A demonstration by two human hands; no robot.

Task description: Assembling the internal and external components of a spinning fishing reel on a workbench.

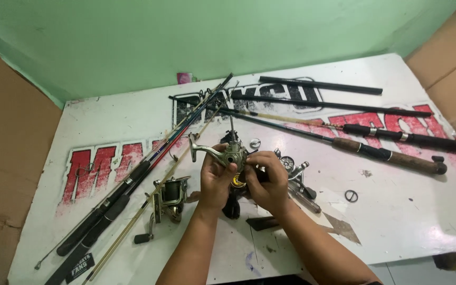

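Here the white desk (407, 211) carries several fishing rods (391, 155) and a spare reel (169, 196). Above it, both hands, left hand (215, 182) and right hand (270, 182), are closed around 1 metal spinning reel (227, 154). Small parts, apparently loose near a ring (351, 196), could roll off if knocked.

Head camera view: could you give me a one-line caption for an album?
Both hands, left hand and right hand, hold a metal fishing reel above a white table strewn with fishing rods.

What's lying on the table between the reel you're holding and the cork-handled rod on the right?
Head view: between the held reel and the cork-handled rod lie loose reel parts, then bare table.
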